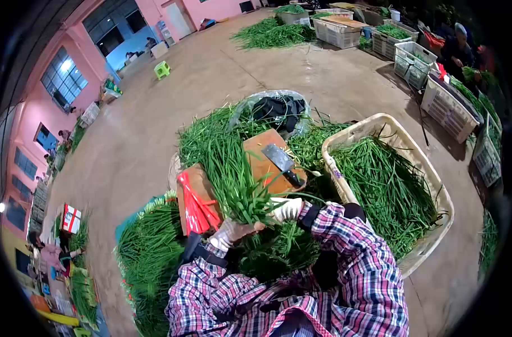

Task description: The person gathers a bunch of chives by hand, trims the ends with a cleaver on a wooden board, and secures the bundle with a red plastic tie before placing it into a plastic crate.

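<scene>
A bunch of long green garlic chives [236, 185] runs away from me across two wooden boards. My left hand [232, 231], in a white glove with bare fingertips, is closed around its near end from the left. Gloved as well, my right hand [287, 209] closes on the same end from the right; its fingertips are partly hidden by the leaves. On the right board [261, 145] rests a cleaver [281, 162] with a black handle. Red plastic strips [195, 206] lie on the left board [198, 178]. More greens [278, 250] sit below my hands.
To the right stands a large cream crate [444, 210] of loose chives. Stacked chives [152, 253] lie on my left. A clear bag with dark cloth [278, 109] is beyond the boards. Several crates [337, 32] and a person [458, 50] are at the far right; a green stool [162, 69] stands farther off.
</scene>
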Demonstrator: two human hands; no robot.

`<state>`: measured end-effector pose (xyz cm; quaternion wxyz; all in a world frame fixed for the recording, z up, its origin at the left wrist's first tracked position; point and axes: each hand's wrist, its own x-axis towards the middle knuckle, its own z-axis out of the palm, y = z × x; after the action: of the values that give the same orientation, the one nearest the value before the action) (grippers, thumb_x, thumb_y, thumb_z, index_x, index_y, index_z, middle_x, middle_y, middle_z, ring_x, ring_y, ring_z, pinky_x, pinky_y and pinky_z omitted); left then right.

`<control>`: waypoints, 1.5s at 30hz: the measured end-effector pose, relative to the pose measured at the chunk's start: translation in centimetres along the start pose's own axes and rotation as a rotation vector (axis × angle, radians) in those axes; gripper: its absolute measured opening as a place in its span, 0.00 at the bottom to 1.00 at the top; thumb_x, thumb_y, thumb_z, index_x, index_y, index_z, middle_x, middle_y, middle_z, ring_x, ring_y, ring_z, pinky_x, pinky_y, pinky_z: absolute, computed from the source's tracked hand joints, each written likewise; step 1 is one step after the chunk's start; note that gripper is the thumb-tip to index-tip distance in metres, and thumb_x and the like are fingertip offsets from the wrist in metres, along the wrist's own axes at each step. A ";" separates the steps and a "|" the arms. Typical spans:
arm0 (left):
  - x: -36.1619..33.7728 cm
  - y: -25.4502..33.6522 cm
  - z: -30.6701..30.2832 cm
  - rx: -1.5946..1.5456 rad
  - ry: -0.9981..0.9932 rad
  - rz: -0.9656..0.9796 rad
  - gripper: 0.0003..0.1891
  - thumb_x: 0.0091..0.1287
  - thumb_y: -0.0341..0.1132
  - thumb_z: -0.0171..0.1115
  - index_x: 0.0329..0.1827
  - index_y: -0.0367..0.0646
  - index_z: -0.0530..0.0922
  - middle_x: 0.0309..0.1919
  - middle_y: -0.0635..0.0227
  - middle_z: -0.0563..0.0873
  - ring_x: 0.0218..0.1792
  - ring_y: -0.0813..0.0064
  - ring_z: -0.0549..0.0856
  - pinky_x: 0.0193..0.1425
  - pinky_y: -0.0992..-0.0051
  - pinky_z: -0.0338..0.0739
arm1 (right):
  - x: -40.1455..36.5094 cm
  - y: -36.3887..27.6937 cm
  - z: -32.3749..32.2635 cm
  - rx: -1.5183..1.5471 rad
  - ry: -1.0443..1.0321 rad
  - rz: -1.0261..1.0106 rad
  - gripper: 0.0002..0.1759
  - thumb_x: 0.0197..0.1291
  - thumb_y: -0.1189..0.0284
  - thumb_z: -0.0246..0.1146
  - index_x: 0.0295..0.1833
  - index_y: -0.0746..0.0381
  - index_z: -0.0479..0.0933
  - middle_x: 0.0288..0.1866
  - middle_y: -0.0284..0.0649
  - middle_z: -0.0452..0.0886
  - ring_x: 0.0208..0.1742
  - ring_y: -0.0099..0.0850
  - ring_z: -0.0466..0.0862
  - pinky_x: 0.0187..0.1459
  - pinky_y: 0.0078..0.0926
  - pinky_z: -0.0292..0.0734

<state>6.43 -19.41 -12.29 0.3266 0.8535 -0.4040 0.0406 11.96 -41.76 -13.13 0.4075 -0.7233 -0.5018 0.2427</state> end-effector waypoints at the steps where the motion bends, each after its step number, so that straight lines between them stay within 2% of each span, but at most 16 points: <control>1: -1.2 0.1 0.5 -0.180 0.008 -0.162 0.23 0.66 0.44 0.66 0.60 0.42 0.77 0.53 0.62 0.83 0.55 0.62 0.80 0.60 0.61 0.75 | 0.4 -0.7 0.7 -0.073 -0.062 0.079 0.22 0.66 0.59 0.64 0.60 0.60 0.79 0.53 0.44 0.85 0.53 0.35 0.83 0.52 0.35 0.79; 2: -2.0 0.7 0.6 -0.347 0.044 -0.318 0.21 0.64 0.42 0.70 0.57 0.43 0.80 0.49 0.64 0.85 0.52 0.63 0.82 0.60 0.63 0.74 | 1.7 -2.2 2.0 0.299 -0.025 0.179 0.26 0.54 0.52 0.74 0.51 0.58 0.84 0.41 0.41 0.88 0.45 0.32 0.85 0.47 0.32 0.78; 3: -2.5 0.9 0.7 -0.235 0.159 -0.233 0.20 0.63 0.41 0.71 0.55 0.43 0.80 0.47 0.65 0.86 0.50 0.66 0.83 0.58 0.64 0.76 | 1.0 -4.7 0.8 0.075 -0.104 0.328 0.34 0.52 0.52 0.75 0.61 0.58 0.79 0.51 0.45 0.86 0.52 0.34 0.84 0.54 0.33 0.77; 6: -4.5 1.4 0.5 -0.662 0.298 -0.368 0.18 0.60 0.36 0.73 0.51 0.42 0.82 0.45 0.69 0.87 0.48 0.71 0.84 0.57 0.68 0.77 | -1.2 -3.4 0.7 0.068 0.141 0.113 0.44 0.53 0.55 0.75 0.71 0.65 0.67 0.62 0.49 0.81 0.60 0.38 0.81 0.60 0.33 0.76; 9: -6.9 0.1 1.0 -0.850 0.331 -0.461 0.21 0.65 0.37 0.68 0.57 0.36 0.77 0.56 0.60 0.83 0.55 0.63 0.83 0.62 0.64 0.76 | -3.4 -5.3 -1.7 -0.099 0.284 0.335 0.35 0.58 0.61 0.72 0.68 0.64 0.72 0.53 0.43 0.85 0.53 0.29 0.84 0.56 0.29 0.78; 11: -7.6 -0.4 1.0 -0.564 0.223 -0.338 0.29 0.72 0.42 0.58 0.71 0.35 0.65 0.63 0.54 0.77 0.58 0.59 0.81 0.68 0.59 0.72 | -4.4 -6.2 -1.9 0.084 0.466 0.407 0.27 0.61 0.64 0.70 0.63 0.66 0.77 0.43 0.36 0.86 0.43 0.23 0.83 0.50 0.22 0.78; 13: -6.6 1.9 -0.4 -0.503 0.180 -0.434 0.26 0.72 0.43 0.58 0.67 0.36 0.70 0.58 0.56 0.81 0.58 0.60 0.81 0.68 0.58 0.71 | -4.0 -7.7 -1.2 0.491 0.620 0.389 0.19 0.65 0.67 0.66 0.58 0.65 0.80 0.37 0.30 0.83 0.39 0.18 0.80 0.46 0.19 0.76; 17: -7.2 -1.0 3.2 -0.867 0.402 -0.500 0.16 0.63 0.39 0.70 0.49 0.40 0.83 0.44 0.67 0.87 0.50 0.68 0.84 0.58 0.65 0.76 | -2.0 -10.5 -0.8 0.669 0.662 0.299 0.24 0.67 0.67 0.63 0.64 0.70 0.74 0.32 0.30 0.80 0.32 0.18 0.76 0.37 0.17 0.72; 20: -5.6 3.3 -0.1 -0.601 0.370 -0.252 0.16 0.63 0.40 0.70 0.50 0.42 0.82 0.46 0.67 0.87 0.50 0.68 0.84 0.57 0.66 0.77 | -0.8 -11.5 -0.7 0.753 0.568 0.210 0.28 0.66 0.65 0.62 0.66 0.71 0.72 0.28 0.31 0.79 0.28 0.19 0.75 0.34 0.18 0.71; 24: -7.5 0.4 1.3 -0.876 0.180 -0.156 0.26 0.71 0.33 0.59 0.71 0.43 0.64 0.66 0.67 0.75 0.61 0.67 0.78 0.64 0.65 0.77 | 0.6 -12.3 -0.8 0.848 0.539 0.182 0.26 0.65 0.65 0.64 0.64 0.68 0.75 0.29 0.32 0.82 0.29 0.19 0.80 0.34 0.18 0.76; 27: -6.8 1.1 1.4 -0.602 0.362 -0.221 0.19 0.61 0.42 0.73 0.52 0.43 0.82 0.50 0.69 0.86 0.52 0.72 0.83 0.58 0.67 0.77 | 1.4 -13.7 -1.1 0.818 0.529 0.208 0.23 0.67 0.64 0.64 0.61 0.68 0.77 0.29 0.32 0.82 0.30 0.20 0.81 0.34 0.17 0.76; 29: -7.4 0.9 1.3 -0.921 0.320 -0.415 0.21 0.61 0.41 0.74 0.53 0.42 0.81 0.50 0.68 0.85 0.52 0.71 0.83 0.59 0.67 0.77 | 1.8 -13.8 -1.1 0.749 0.553 0.165 0.19 0.69 0.63 0.63 0.55 0.68 0.81 0.29 0.34 0.83 0.30 0.21 0.82 0.35 0.18 0.77; 31: -6.2 3.1 0.2 -0.985 0.376 -0.225 0.21 0.61 0.40 0.74 0.54 0.41 0.81 0.50 0.68 0.85 0.52 0.71 0.84 0.59 0.67 0.77 | 2.0 -14.3 -1.0 0.784 0.596 0.124 0.18 0.69 0.62 0.62 0.51 0.68 0.81 0.30 0.36 0.84 0.30 0.22 0.83 0.35 0.20 0.79; 36: -6.3 2.3 0.8 -0.918 0.311 -0.268 0.17 0.67 0.31 0.66 0.59 0.41 0.79 0.53 0.66 0.86 0.54 0.70 0.83 0.62 0.67 0.76 | 2.9 -16.2 -2.3 0.643 0.544 0.086 0.18 0.69 0.62 0.63 0.48 0.68 0.82 0.30 0.38 0.85 0.30 0.25 0.85 0.34 0.21 0.81; 43: -7.0 0.7 1.9 -0.129 0.290 -0.143 0.16 0.65 0.37 0.68 0.55 0.44 0.82 0.52 0.66 0.86 0.54 0.69 0.82 0.61 0.69 0.74 | 4.1 -21.5 -5.8 0.557 0.680 0.134 0.16 0.66 0.64 0.63 0.44 0.67 0.83 0.30 0.40 0.86 0.30 0.26 0.86 0.37 0.22 0.83; 45: -7.1 0.7 1.8 -0.400 0.228 -0.259 0.18 0.65 0.41 0.69 0.54 0.43 0.82 0.50 0.65 0.86 0.52 0.68 0.83 0.58 0.67 0.76 | 3.7 -22.5 -7.8 0.505 0.683 0.068 0.16 0.66 0.64 0.63 0.44 0.68 0.83 0.31 0.40 0.86 0.31 0.26 0.86 0.39 0.23 0.83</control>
<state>0.85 -16.09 -15.74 0.5348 0.8064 -0.2519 0.0138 7.40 -37.32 10.12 0.7064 -0.6558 -0.2386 0.1180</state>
